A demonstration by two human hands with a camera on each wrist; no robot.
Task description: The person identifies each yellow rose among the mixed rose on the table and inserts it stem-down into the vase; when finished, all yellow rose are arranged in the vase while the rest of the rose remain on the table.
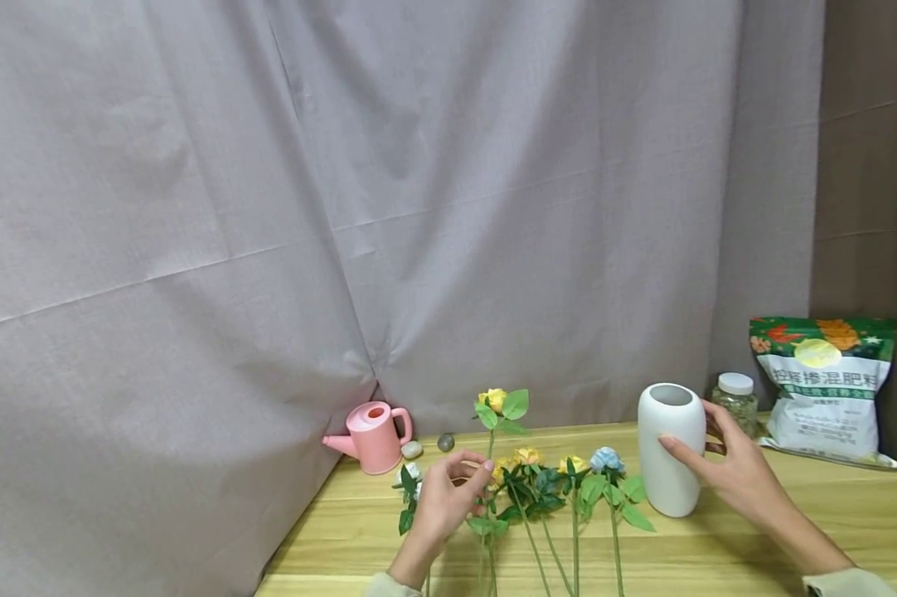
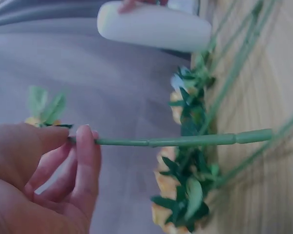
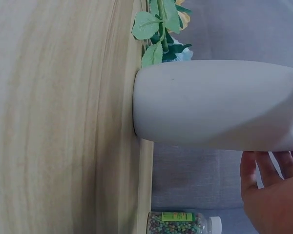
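Observation:
Between thumb and fingertips, my left hand (image 1: 448,496) pinches the green stem (image 2: 190,141) of an artificial yellow rose (image 1: 492,400). The rose is upright, its bloom above the hand and its stem's lower end visible in the left wrist view. My right hand (image 1: 739,468) grips a white vase (image 1: 668,460) around its side, thumb in front and fingers behind. The vase stands upright on the table, mouth up. More artificial roses lie between the hands, including a light blue one (image 1: 607,459) and a yellow one (image 1: 572,464). A white flower (image 1: 409,473) is partly hidden behind my left hand.
On the wooden table (image 1: 814,531), a pink watering can (image 1: 376,439) stands at the back left beside two stones (image 1: 412,449). A lidded jar of coloured pellets (image 3: 173,223) and a fertilizer bag (image 1: 825,398) stand at the right. Grey curtain (image 1: 493,207) hangs behind.

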